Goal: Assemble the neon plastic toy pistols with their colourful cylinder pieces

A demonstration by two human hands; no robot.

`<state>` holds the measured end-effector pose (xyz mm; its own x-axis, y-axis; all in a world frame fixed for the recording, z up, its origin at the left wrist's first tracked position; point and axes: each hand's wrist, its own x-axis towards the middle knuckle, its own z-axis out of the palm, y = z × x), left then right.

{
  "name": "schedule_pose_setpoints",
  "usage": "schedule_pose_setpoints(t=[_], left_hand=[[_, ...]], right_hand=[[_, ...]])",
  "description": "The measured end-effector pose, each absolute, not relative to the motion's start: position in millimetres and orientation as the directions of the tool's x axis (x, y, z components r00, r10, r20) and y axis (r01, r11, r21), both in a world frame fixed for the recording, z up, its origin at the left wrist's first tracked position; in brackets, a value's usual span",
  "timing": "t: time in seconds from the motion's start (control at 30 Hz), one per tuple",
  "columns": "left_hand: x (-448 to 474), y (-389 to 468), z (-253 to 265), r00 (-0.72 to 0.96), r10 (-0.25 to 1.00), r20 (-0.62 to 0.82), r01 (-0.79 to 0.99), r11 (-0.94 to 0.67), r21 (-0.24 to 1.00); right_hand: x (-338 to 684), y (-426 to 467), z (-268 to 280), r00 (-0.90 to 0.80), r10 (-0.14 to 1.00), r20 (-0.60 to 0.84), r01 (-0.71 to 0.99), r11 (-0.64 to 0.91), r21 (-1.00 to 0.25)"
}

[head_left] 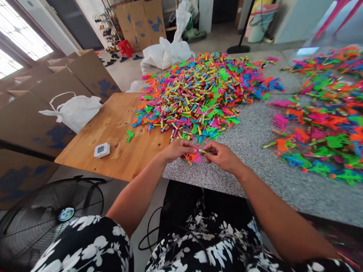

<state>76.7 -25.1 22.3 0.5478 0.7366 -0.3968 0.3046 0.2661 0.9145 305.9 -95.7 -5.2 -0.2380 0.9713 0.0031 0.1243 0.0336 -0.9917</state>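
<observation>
While that white gadget (pixel 102 150) sits left, probably so we don't knock it, our left hand (pixel 180 149) pinches a pink plastic piece (pixel 197 157) near the counter's (pixel 264 163) edge and our right hand (pixel 220 155) a thin stick (pixel 204 151), likely for fine control.

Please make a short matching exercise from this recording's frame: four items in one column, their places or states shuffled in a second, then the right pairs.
Column one
1. Right hand
2. Small white device
3. Black fan
4. Red stool

Column two
A. Far back, beside upright cardboard
B. Lying on the wooden tabletop
C. Pinching a slim stick
D. At the lower left of the view

Right pairs: 1-C, 2-B, 3-D, 4-A
</observation>
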Motion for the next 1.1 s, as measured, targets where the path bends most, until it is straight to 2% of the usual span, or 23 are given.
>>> schedule_pose_setpoints(t=[0.1,0.17,0.2,0.23,0.3,0.33,0.37,0.4,0.47,0.53,0.6,0.67,0.73,0.87,0.93,1.1], left_hand=[[90,-15,15,0.467,0.835,-0.29,0.407,0.088,0.909],[101,-3,8,0.364,0.914,-0.179,0.484,-0.021,0.875],[108,3,5,0.311,0.942,-0.125,0.531,-0.063,0.845],[115,10,1,0.264,0.961,-0.084,0.581,-0.089,0.809],[130,21,-5,0.21,0.976,-0.06,0.674,-0.1,0.732],[138,25,-7,0.194,0.978,-0.074,0.718,-0.09,0.691],[146,28,-8,0.172,0.981,-0.092,0.759,-0.072,0.647],[154,30,-9,0.142,0.984,-0.105,0.797,-0.051,0.601],[166,32,-10,0.098,0.99,-0.104,0.855,-0.03,0.517],[170,32,-11,0.121,0.989,-0.086,0.888,-0.069,0.456],[167,32,-11,0.208,0.977,-0.047,0.899,-0.172,0.402],[158,32,-10,0.282,0.959,-0.037,0.899,-0.251,0.358],[147,33,-7,0.314,0.944,-0.1,0.904,-0.265,0.334],[125,39,6,0.348,0.887,-0.303,0.911,-0.244,0.332],[119,42,11,0.318,0.885,-0.34,0.918,-0.198,0.344],[127,44,11,0.043,0.972,-0.232,0.942,0.038,0.335]], right_hand=[[337,-99,-22,-0.053,0.997,-0.063,0.181,-0.052,-0.982],[371,-97,-28,0.274,0.961,-0.038,0.131,-0.076,-0.988],[389,-95,-29,0.47,0.883,-0.012,0.048,-0.039,-0.998],[406,-93,-28,0.654,0.756,-0.001,-0.053,0.044,-0.998],[431,-88,-24,0.847,0.528,-0.065,-0.196,0.196,-0.961],[435,-86,-21,0.875,0.473,-0.105,-0.235,0.224,-0.946],[435,-84,-19,0.866,0.482,-0.133,-0.258,0.202,-0.945],[428,-83,-18,0.828,0.542,-0.145,-0.259,0.141,-0.955],[402,-81,-20,0.644,0.753,-0.134,-0.16,-0.039,-0.986],[368,-79,-24,0.414,0.905,-0.102,0.096,-0.155,-0.983],[336,-77,-27,0.228,0.973,-0.02,0.413,-0.115,-0.903],[311,-74,-25,0.071,0.997,0.035,0.655,-0.02,-0.756],[294,-70,-20,-0.001,1.0,0.01,0.805,0.007,-0.593],[273,-67,-6,0.021,0.99,-0.137,0.935,-0.068,-0.348],[265,-67,-3,0.011,0.983,-0.181,0.949,-0.067,-0.307],[246,-61,-2,0.073,0.984,-0.162,0.945,-0.121,-0.304]])
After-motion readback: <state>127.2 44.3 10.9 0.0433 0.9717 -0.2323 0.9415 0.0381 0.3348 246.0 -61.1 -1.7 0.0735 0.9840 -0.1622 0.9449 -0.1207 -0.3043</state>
